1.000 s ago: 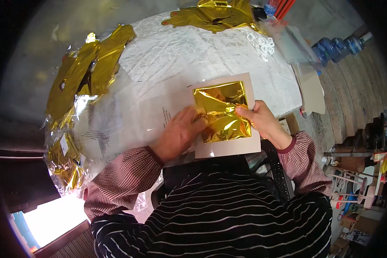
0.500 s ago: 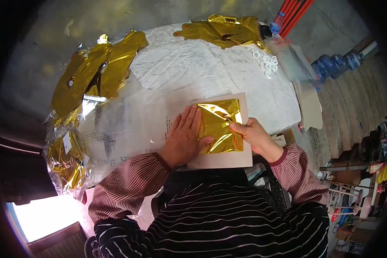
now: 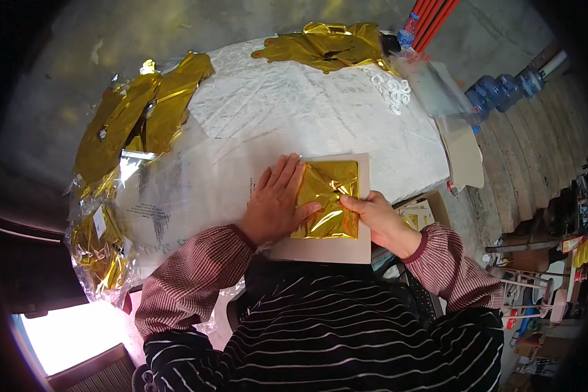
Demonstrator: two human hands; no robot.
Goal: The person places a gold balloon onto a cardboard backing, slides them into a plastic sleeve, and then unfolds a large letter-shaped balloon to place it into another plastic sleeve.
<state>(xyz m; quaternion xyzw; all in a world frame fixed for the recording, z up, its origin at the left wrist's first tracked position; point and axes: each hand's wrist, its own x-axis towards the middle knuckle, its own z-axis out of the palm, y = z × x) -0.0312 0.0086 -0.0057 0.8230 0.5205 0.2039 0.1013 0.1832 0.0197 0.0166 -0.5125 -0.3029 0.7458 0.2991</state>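
A folded square of shiny gold foil (image 3: 336,225) lies on a pale beige card (image 3: 323,252) at the near edge of the table. My left hand (image 3: 274,206) rests flat along the left side of both, thumb spread onto the foil. With its thumb on top of the foil and its fingers under the card, my right hand (image 3: 387,223) grips the right side; those fingers are hidden. Clear plastic bags (image 3: 206,173) with dark print spread out left of the card, partly beneath my left hand.
Crumpled gold foil balloons (image 3: 176,98) lie along the table's left side, and another foil piece (image 3: 326,52) at the back. White rings (image 3: 392,90) sit at the back right, beside clear plastic sleeves (image 3: 431,81). An open carton (image 3: 431,206) stands below the right edge.
The card and foil have shifted slightly left and toward me along with my right hand. Its thumb now presses nearer the foil's middle. My left hand stays almost in place.
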